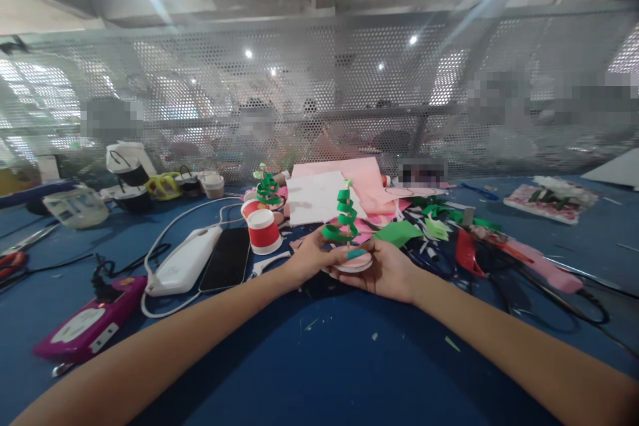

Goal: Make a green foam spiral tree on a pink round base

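Note:
Between my two hands is a small paper Christmas tree [345,213], a green strip spiralling up a thin stick with a pale green tip. It stands upright on a round pink-and-white base [355,263]. My left hand [312,258] grips the base from the left, its thumb reaching over the top. From the right, my right hand [388,271] holds the same base, fingers curled beneath it. A small teal piece [356,254] shows at the base's upper side; whether it is paper or a nail I cannot tell. Another green spiral tree [268,189] stands behind to the left.
Left are red-and-white paper cups [264,231], a black phone [225,259], a white power bank [184,261], a purple power strip [92,319] and scissors [20,256]. Pink and white sheets [319,196] lie behind. A pink glue gun [536,263] and its cord lie right.

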The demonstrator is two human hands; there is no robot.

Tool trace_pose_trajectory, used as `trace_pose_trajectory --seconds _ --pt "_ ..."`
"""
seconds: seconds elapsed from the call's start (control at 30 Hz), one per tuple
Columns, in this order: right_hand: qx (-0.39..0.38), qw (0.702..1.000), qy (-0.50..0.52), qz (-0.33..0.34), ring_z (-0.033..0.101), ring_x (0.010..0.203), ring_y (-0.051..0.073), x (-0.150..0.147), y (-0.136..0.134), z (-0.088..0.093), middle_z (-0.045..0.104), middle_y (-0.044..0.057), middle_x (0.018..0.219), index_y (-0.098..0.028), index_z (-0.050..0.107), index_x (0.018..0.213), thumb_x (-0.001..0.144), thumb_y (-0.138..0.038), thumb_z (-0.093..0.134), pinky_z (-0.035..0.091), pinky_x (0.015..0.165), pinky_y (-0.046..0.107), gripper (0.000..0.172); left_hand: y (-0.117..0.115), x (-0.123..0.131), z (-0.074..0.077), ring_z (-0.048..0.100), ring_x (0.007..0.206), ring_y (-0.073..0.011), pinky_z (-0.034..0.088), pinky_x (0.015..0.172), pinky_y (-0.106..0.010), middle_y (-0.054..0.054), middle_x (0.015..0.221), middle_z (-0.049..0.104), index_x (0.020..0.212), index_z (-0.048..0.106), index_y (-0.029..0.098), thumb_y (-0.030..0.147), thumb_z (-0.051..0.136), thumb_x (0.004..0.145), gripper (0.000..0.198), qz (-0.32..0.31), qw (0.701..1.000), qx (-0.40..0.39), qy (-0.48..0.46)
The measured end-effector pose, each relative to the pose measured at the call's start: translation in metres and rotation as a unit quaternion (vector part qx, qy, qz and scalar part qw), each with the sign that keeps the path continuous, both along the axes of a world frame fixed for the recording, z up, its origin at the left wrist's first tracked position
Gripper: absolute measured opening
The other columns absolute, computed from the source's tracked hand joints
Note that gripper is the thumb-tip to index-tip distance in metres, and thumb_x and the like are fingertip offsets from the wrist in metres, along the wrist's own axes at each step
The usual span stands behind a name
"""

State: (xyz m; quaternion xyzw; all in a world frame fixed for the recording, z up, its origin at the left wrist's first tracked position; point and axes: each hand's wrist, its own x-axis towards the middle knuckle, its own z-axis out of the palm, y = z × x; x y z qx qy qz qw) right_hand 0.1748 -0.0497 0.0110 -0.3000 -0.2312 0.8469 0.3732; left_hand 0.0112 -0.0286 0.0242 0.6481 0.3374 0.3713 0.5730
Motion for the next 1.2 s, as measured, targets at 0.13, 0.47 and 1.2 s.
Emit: trace_pose_trajectory --seconds 0.13,0.47,1.2 --pt "0.048 0.999 -0.018 -0.003 0.069 0.077 0.022 0.008 0.004 0.002 0.07 0.015 0.085 -0.006 0.054 0.105 0.075 -0.019 0.037 0.054 0.075 0.035 0.037 0.01 -0.004 -0.001 0.06 0.106 -0.0256 0.05 0.085 -0.034 -0.014 0.119 0.062 0.114 0.055 0.017 0.028 0.081 0.055 0.066 -0.07 0.997 0.027 -0.017" --pt "0.056 0.998 -0.02 -0.003 0.067 0.078 0.022 0.011 0.011 -0.005 0.069 0.014 0.09 -0.007 0.052 0.112 0.077 -0.017 0.038 0.054 0.071 0.038 0.039 0.012 -0.004 -0.008 0.06 0.105 -0.0257 0.046 0.092 -0.039 -0.012 0.112 0.064 0.116 0.058 0.016 0.021 0.084 0.046 0.075 -0.081 0.994 0.043 0.056" --pt "0.046 0.998 0.04 -0.031 0.065 0.093 0.025 0.005 -0.004 0.002 0.062 0.023 0.112 -0.001 0.047 0.119 0.088 -0.041 0.033 0.05 0.081 0.039 0.053 0.041 -0.028 -0.009 0.06 0.104 -0.0258 0.045 0.094 -0.04 -0.012 0.112 0.067 0.109 0.064 0.013 0.034 0.072 0.067 0.048 0.177 0.965 0.19 0.036"
